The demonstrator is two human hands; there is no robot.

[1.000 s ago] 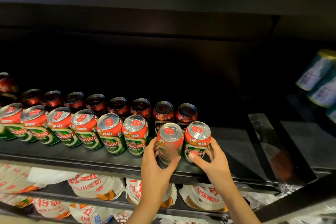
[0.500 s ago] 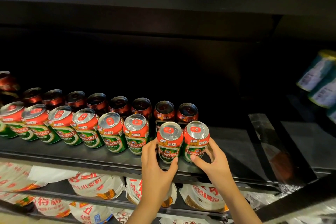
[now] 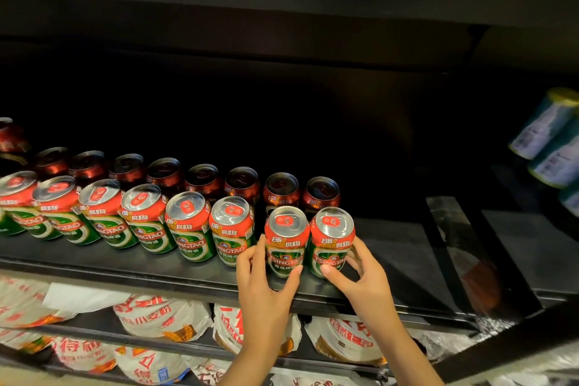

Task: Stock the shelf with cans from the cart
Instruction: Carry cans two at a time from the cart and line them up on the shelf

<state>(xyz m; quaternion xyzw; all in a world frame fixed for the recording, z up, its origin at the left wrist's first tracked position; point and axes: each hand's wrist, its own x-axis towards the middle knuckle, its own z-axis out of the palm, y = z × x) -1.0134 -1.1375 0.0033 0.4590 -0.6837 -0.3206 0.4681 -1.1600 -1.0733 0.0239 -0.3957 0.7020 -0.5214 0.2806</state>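
On the dark shelf [image 3: 404, 257], near its front lip, two red-and-green Tsingtao cans stand upright side by side at the right end of the front row; the left hand [image 3: 266, 288] grips the left can [image 3: 285, 241], thumb pressed on its lower front and fingers curled round its left flank, while the right hand [image 3: 363, 279] grips the right can [image 3: 332, 240], thumb on its lower front and fingers wrapped round its right side; the two cans touch or nearly touch (the seam between them is too tight to tell). To their left runs the front row of cans [image 3: 147, 219], six or more of the same label, each with its silver top and red tab sealed, packed shoulder to shoulder and reaching out of view at the left edge; a small gap parts that row from the left can. Behind stands a back row of cans [image 3: 203, 178], dimly lit, the same in count as far as can be seen. The shelf to the right of the held cans is bare dark metal. Below, a lower shelf [image 3: 175, 345] holds white bags with red lettering [image 3: 163, 316], lying flat and overlapping. At the far right edge, pale cans with yellow tops [image 3: 548, 131] sit in a neighbouring bay.
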